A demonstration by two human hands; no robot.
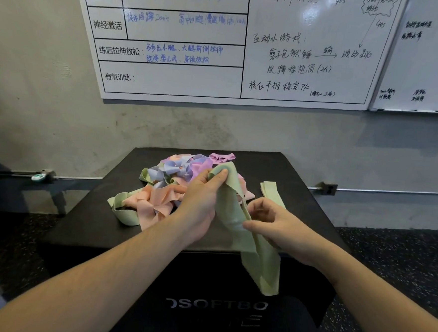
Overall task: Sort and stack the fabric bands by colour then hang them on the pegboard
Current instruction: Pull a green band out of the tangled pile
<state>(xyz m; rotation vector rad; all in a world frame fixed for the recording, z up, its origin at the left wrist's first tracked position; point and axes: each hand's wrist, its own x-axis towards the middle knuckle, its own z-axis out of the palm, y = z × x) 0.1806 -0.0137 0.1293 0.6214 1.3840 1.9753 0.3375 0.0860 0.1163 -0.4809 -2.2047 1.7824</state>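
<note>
Both hands are closed on one green band (231, 216) held above the black bench (297, 176): the left hand (200, 198) pinches its upper end between thumb and fingers, and the right hand (268, 221) grips it lower down, the loose end hanging past the bench's front edge. Behind the hands a tangled pile (170, 178) of pink, peach, lilac and green bands lies on the bench, with a flat green stack (270, 192) just to its right, below the whiteboard (218, 88).

Gym or fitness studio. Above the black soft plyo box (301, 197), 2 whiteboards (219, 70) carry handwritten exercise schedules; around the box lies speckled rubber flooring (400, 256); behind it, a bare concrete wall (35, 101).
</note>
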